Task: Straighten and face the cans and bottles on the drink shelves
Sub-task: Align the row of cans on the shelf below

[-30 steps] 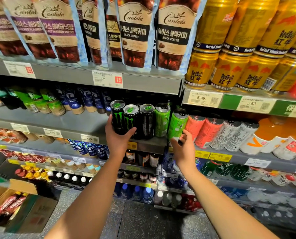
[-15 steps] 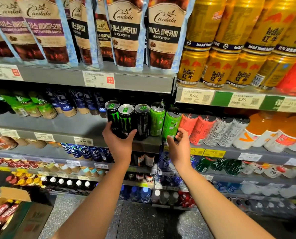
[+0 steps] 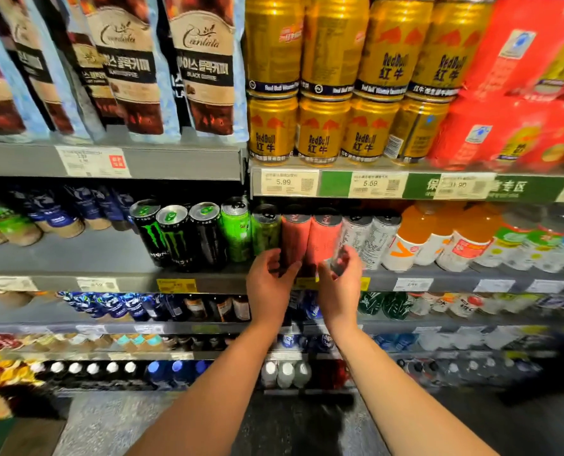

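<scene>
We note both hands [image 3: 269, 284] [image 3: 339, 284] loosely curled, grip unclear, at the bases of the upright red cans [image 3: 308, 238] just beyond.

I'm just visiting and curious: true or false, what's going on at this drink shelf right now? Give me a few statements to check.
1. Both hands are at the red cans. True: the left hand and right hand reach to their bases.
2. The black cans stand right of the red ones. False: they stand left.
3. Gold cans sit on the shelf above. True.
4. The coffee pouches sit below the hands. False: they are on the upper shelf, left of the gold cans.
</scene>
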